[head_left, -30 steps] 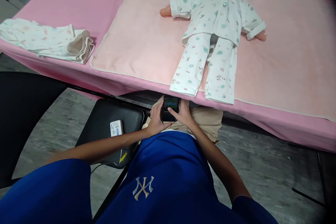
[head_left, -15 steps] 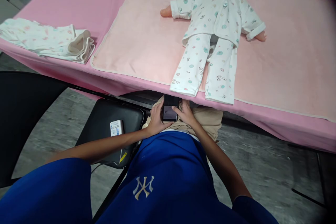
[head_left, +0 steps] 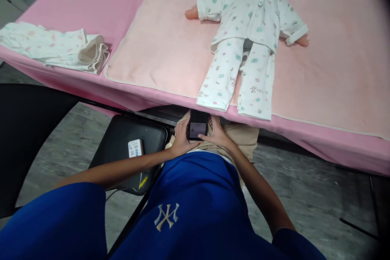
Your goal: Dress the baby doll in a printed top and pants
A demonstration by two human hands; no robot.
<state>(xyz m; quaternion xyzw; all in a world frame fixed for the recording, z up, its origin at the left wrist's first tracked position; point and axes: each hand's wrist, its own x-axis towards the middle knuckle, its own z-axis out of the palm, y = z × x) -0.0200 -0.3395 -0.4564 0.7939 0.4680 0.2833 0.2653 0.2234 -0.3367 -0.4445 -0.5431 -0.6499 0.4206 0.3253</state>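
Note:
Low over my lap, a dark smartphone [head_left: 197, 127] with a lit lower screen is held between both hands, its top end close under the table edge. My left hand [head_left: 181, 140] grips its left side. My right hand [head_left: 217, 133] holds the right side, with the thumb on the lower part of the screen. Above them on the table lies a baby doll [head_left: 191, 12] on its back, dressed in a white printed jacket [head_left: 246, 18] and matching trousers [head_left: 224, 75]. The trouser legs reach the table's front edge. Most of the doll's head is out of view.
A pale pink mat [head_left: 158, 48] covers much of the pink-clothed table [head_left: 112, 0]. Folded printed baby clothes [head_left: 57, 46] lie at the left edge. A black stool [head_left: 117, 138] at my left bears a white box-like device [head_left: 135, 148] with a cable. A black chair [head_left: 27, 138] stands farther left.
My right thumb has moved down and slightly left across the phone screen. The left hand keeps its hold, and the doll and clothes stay where they were.

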